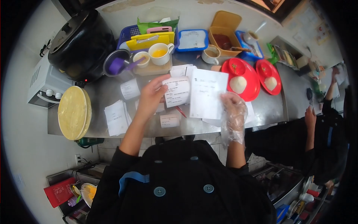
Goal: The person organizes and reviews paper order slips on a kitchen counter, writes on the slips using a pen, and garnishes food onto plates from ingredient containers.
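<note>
My left hand (pixel 156 91) is bare and pinches a printed receipt (pixel 177 92) by its left edge. In my right hand (pixel 234 105), which wears a clear plastic glove, is a larger white sheet (pixel 209 93) with faint handwriting, gripped at its lower right side. The two papers are held side by side above the steel counter (pixel 145 128). Under and around them lie more slips: a stack of papers (pixel 116 118) at the left, a receipt (pixel 129 89) behind it, and a small slip (pixel 169 120) near the front edge. A red pen (pixel 180 111) lies below the held receipt.
Two red plates (pixel 246 84) with white mounds of rice (pixel 238 85) stand at the right. Cups, including one with yellow liquid (pixel 159 51), line the back. A big black cooker (pixel 80 44) and a wrapped yellow round container (pixel 74 113) are at the left. A co-worker (pixel 309 138) stands at the right.
</note>
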`<act>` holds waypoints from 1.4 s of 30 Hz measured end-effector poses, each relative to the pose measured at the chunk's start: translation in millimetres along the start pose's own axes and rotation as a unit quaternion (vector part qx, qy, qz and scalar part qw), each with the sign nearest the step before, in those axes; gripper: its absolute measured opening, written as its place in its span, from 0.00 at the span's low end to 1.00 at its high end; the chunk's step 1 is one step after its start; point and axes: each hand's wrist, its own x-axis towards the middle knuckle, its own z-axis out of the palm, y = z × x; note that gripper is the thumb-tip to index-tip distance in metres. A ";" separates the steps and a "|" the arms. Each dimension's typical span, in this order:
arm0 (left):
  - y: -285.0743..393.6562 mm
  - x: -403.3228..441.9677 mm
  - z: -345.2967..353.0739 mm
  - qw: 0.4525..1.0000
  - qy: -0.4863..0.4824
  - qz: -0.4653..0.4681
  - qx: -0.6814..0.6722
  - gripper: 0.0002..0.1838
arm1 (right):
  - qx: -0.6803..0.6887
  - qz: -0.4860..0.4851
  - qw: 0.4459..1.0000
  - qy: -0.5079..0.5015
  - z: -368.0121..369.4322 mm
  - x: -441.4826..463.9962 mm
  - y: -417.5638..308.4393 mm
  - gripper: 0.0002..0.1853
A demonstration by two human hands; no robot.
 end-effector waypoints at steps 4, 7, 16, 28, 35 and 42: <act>2.0 0.7 -1.9 1.000 0.004 -0.001 0.002 0.20 | -0.026 -0.016 0.999 0.010 -11.6 1.6 -2.0 0.08; 1.5 2.4 -0.8 1.000 -0.003 -0.002 -0.001 0.20 | 0.007 0.000 1.000 0.017 -10.6 -4.0 -6.5 0.08; -4.4 9.3 1.1 1.000 -0.005 0.024 0.003 0.19 | 0.027 0.017 0.999 0.013 -1.2 -13.7 -7.9 0.10; -2.9 3.1 24.1 0.999 0.005 0.024 0.031 0.16 | -0.003 0.061 0.996 -0.068 26.4 -23.8 -3.0 0.07; -9.0 9.5 23.7 0.996 0.053 0.040 -0.056 0.16 | 0.006 0.043 0.999 -0.016 20.7 -22.2 -3.0 0.07; 4.3 24.7 31.0 0.997 0.016 -0.015 -0.079 0.16 | 0.045 0.003 0.992 0.119 -27.1 -15.6 -4.0 0.06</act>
